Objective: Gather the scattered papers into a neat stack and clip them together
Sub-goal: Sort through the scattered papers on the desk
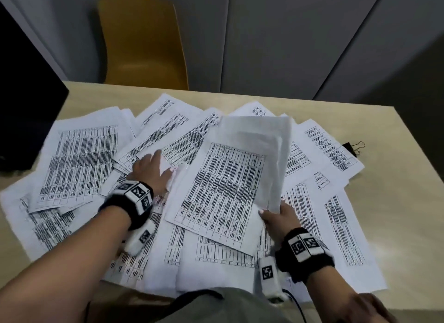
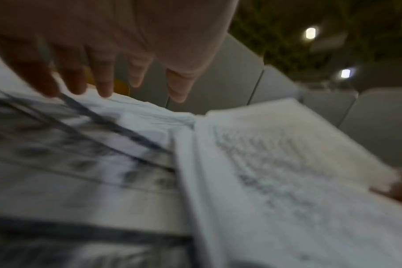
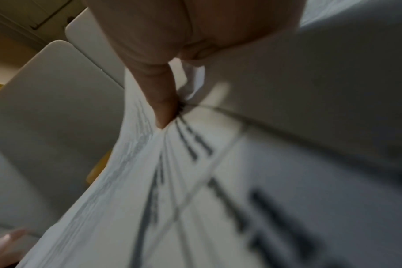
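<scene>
Several printed sheets with black tables lie scattered over the beige table (image 1: 396, 238). My right hand (image 1: 278, 215) pinches the near right corner of a small bundle of sheets (image 1: 228, 178), lifting it at a slant above the pile; in the right wrist view the thumb (image 3: 158, 101) presses into that bundle (image 3: 149, 199). My left hand (image 1: 151, 171) reaches over the papers left of the bundle, fingers straight and spread; in the left wrist view the fingertips (image 2: 103, 88) touch loose sheets (image 2: 80, 145). A black binder clip (image 1: 352, 148) lies on the table at the far right, beside the papers.
A yellow chair (image 1: 141, 46) stands behind the far table edge. A dark object (image 1: 26, 111) sits at the table's left side. Grey wall panels (image 1: 300, 34) rise behind. The near table edge is at my body.
</scene>
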Action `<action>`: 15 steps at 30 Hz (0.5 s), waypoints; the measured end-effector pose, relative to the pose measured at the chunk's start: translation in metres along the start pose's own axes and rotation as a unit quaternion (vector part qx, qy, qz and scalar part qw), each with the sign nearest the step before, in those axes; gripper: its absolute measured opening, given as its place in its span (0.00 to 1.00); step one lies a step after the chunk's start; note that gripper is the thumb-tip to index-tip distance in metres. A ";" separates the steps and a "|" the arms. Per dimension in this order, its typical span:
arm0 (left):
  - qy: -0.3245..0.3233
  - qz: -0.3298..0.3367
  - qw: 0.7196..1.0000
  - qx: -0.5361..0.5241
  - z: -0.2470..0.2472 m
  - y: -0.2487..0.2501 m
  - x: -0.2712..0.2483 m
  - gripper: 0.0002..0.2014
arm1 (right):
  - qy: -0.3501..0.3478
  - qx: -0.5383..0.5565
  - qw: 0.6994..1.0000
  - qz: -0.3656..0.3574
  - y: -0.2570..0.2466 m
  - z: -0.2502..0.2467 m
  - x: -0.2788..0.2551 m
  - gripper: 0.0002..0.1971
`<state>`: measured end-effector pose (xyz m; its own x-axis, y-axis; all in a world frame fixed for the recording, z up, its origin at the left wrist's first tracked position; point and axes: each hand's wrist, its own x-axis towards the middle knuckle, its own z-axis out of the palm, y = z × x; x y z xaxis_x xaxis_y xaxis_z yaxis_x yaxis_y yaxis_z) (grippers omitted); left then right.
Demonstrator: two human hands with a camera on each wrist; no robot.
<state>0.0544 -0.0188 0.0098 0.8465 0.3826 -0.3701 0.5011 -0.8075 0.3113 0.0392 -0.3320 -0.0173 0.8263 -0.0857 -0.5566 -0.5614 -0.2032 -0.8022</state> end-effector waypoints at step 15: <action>0.075 -0.078 0.988 -0.108 -0.007 -0.038 -0.020 0.30 | 0.004 0.063 0.998 0.006 -0.002 -0.013 0.012 0.09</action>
<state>0.0194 0.0075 0.0116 0.7651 0.5698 -0.2999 0.6404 -0.6250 0.4464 0.0507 -0.3455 -0.0193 0.8197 -0.0945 -0.5649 -0.5718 -0.0783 -0.8166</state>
